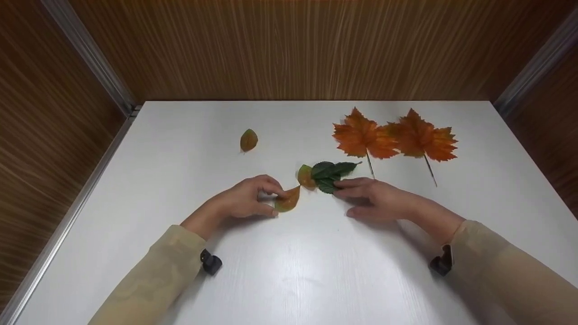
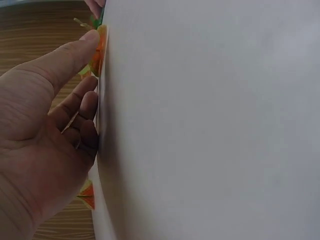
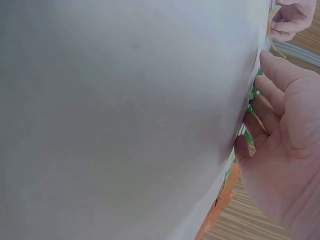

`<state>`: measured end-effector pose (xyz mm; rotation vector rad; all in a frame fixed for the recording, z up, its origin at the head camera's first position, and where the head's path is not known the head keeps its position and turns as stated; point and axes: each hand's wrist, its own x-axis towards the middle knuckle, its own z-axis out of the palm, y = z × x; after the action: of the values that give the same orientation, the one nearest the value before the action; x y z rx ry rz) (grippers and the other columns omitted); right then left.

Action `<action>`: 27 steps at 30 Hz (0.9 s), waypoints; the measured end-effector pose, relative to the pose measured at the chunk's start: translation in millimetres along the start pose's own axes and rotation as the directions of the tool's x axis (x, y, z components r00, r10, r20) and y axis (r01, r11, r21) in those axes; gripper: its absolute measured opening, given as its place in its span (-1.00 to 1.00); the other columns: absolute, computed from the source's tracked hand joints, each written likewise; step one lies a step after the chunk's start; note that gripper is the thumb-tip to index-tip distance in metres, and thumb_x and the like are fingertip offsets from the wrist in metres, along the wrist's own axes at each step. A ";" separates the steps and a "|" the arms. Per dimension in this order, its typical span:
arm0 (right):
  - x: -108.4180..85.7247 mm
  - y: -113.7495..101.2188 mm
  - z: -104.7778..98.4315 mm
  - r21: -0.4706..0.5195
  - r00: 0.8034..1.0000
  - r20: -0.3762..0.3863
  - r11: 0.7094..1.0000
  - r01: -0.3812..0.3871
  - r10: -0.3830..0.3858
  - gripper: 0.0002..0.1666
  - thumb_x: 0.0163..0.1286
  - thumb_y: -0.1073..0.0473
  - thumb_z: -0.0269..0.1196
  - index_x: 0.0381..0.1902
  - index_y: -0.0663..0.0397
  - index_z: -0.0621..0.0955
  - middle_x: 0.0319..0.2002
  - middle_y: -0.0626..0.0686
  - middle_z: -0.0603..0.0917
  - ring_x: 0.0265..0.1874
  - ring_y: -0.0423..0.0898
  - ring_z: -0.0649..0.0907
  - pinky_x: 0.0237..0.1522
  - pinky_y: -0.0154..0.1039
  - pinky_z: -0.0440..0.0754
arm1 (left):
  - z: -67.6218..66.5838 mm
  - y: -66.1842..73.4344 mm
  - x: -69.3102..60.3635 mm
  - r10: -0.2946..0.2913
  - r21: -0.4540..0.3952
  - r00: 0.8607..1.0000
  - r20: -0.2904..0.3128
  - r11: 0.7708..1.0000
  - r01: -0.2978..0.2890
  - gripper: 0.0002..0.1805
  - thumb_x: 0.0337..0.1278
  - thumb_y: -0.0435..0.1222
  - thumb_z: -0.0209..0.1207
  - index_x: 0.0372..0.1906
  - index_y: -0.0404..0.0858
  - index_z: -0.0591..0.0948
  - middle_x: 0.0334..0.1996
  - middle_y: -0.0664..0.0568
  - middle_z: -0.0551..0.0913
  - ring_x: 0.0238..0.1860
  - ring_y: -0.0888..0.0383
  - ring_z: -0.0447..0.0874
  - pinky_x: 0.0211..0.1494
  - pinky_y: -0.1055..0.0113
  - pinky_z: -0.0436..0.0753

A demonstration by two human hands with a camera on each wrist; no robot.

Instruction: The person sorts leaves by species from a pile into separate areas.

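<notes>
In the head view my left hand (image 1: 253, 196) touches an orange-brown leaf (image 1: 291, 200) with its index finger, the thumb at the leaf's near edge and apart from the finger. My right hand (image 1: 379, 198) has its fingers extended, tips resting on a cluster of dark green leaves (image 1: 332, 174). Partly under that cluster sits another orange-green leaf (image 1: 305, 177), and the left leaf's pointed tip comes close to it. In the left wrist view the thumb (image 2: 75, 55) lies beside the orange leaf (image 2: 100, 47). The right wrist view shows green leaf edges (image 3: 254, 90) behind the fingers.
Two orange maple leaves (image 1: 365, 135) (image 1: 422, 135) with thin stems lie at the back right, side by side and touching. A single small orange-green leaf (image 1: 249, 140) lies farther back on the left. Wood-grain panels (image 1: 289, 49) enclose the white table (image 1: 289, 271).
</notes>
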<state>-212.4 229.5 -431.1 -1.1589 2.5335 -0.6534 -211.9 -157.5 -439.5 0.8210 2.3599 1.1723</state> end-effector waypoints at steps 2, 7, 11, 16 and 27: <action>0.2 0.5 0.1 0.011 1.000 0.000 1.000 0.008 -0.008 -0.40 0.52 0.13 0.38 0.47 0.00 0.59 0.57 0.10 0.40 0.55 0.23 0.33 0.48 0.28 0.32 | 0.3 -0.2 -0.6 -0.006 0.006 1.000 -0.002 1.000 0.006 -0.56 0.18 -0.35 0.52 0.18 -0.08 0.79 0.22 0.09 0.59 0.34 0.05 0.49 0.52 0.05 0.36; 0.1 0.8 0.1 0.026 1.000 0.002 1.000 0.017 -0.017 -0.40 0.52 0.14 0.38 0.47 0.01 0.58 0.57 0.10 0.40 0.56 0.22 0.32 0.50 0.28 0.30 | 1.3 -0.3 -0.8 -0.009 0.012 1.000 -0.008 1.000 0.009 -0.58 0.20 -0.39 0.49 0.17 -0.11 0.79 0.22 0.08 0.59 0.34 0.04 0.49 0.51 0.05 0.38; -0.1 1.1 -0.1 0.024 1.000 0.000 0.999 0.020 -0.020 -0.40 0.52 0.14 0.38 0.47 0.02 0.58 0.57 0.10 0.40 0.56 0.23 0.32 0.50 0.28 0.29 | 2.0 -0.7 0.2 -0.009 0.014 1.000 -0.017 1.000 0.009 -0.62 0.22 -0.41 0.47 0.14 -0.11 0.81 0.21 0.08 0.59 0.35 0.03 0.49 0.50 0.03 0.39; -0.5 1.5 0.5 0.031 1.000 -0.001 1.000 0.007 -0.007 -0.41 0.53 0.14 0.37 0.47 -0.01 0.58 0.58 0.09 0.39 0.56 0.23 0.32 0.49 0.28 0.30 | 2.6 -0.8 0.9 -0.017 0.016 1.000 -0.023 1.000 0.017 -0.64 0.24 -0.43 0.44 0.11 -0.09 0.82 0.20 0.10 0.59 0.35 0.04 0.49 0.49 0.01 0.40; -0.2 1.5 0.5 0.031 1.000 0.008 1.000 -0.002 0.002 -0.40 0.54 0.12 0.37 0.49 -0.04 0.57 0.58 0.06 0.39 0.56 0.22 0.31 0.49 0.29 0.30 | 2.8 0.0 2.2 -0.008 0.022 0.999 -0.031 1.000 0.008 -0.69 0.30 -0.43 0.40 0.08 -0.12 0.83 0.19 0.07 0.58 0.32 0.03 0.51 0.46 0.01 0.45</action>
<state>-212.9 230.4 -432.3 -1.1457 2.5084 -0.6839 -212.0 -154.4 -441.3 0.8056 2.4031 1.1655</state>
